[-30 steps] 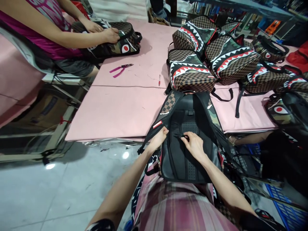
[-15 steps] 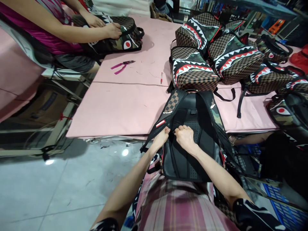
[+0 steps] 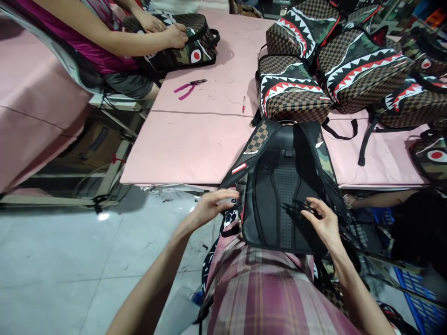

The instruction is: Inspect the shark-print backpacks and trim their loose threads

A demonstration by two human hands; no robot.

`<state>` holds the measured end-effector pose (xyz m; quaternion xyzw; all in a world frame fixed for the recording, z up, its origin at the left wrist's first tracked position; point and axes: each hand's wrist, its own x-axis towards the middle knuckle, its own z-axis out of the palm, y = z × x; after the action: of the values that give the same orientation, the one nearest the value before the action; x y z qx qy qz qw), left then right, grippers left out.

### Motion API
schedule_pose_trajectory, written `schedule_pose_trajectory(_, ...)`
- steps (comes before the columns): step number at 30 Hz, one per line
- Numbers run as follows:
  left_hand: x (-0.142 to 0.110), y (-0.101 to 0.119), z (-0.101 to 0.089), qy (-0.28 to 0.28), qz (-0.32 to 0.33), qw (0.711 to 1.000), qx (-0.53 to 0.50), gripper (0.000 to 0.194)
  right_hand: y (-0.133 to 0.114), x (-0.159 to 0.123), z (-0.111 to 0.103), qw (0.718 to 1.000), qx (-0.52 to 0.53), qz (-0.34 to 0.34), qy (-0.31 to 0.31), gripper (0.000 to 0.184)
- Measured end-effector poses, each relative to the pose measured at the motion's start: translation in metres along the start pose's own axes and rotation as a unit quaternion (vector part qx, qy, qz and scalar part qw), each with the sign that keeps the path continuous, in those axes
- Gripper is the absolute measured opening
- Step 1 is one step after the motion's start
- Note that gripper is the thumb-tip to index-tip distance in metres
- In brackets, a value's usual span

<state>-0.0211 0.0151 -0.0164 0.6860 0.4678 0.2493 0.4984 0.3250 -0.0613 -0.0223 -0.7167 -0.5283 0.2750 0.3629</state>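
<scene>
A backpack (image 3: 287, 181) leans from my lap against the table edge, its black padded back panel facing me and its shoulder straps at the sides. My left hand (image 3: 217, 204) is at the backpack's left edge, thumb and fingers apart, holding nothing I can see. Over the right half of the back panel is my right hand (image 3: 323, 221), its fingers bent and apart with nothing visible in them. The left shoulder strap (image 3: 256, 144) has a brown checkered part and a small red-and-white label. A dark shadow falls on the panel beside my right hand.
Several shark-mouth backpacks (image 3: 296, 88) crowd the right side of the pink table (image 3: 181, 153). Pink-handled pliers (image 3: 189, 88) and a small red-tipped pen-like item (image 3: 243, 104) lie on it. At the far left, another person's hands (image 3: 176, 36) rest on a backpack (image 3: 195, 51).
My hands have moved apart from the middle of the back panel, the left outward to its edge, the right toward the other side. Their fingers have opened. The view has shifted slightly.
</scene>
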Motion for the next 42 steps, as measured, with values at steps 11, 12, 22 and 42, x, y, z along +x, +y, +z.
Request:
schedule_pose_trajectory(11,0.059,0.002,0.021,0.262,-0.049,0.957,0.113,0.044,-0.008,0.062,-0.036,0.94,-0.31,-0.093,0.108,0.042)
schedule_pose_trajectory(12,0.069,0.007,0.013,0.265,-0.071,0.959,0.068,0.044,-0.007,0.076,-0.039,0.952,-0.272,-0.09,0.104,0.039)
schedule_pose_trajectory(22,0.148,0.037,-0.002,0.134,-0.215,0.893,-0.372,0.035,-0.002,0.207,-0.074,0.943,0.28,0.138,0.114,0.026)
schedule_pose_trajectory(42,0.157,0.009,0.009,0.098,-0.276,0.779,-0.555,0.054,0.042,0.214,-0.073,0.894,0.413,0.17,0.035,0.024)
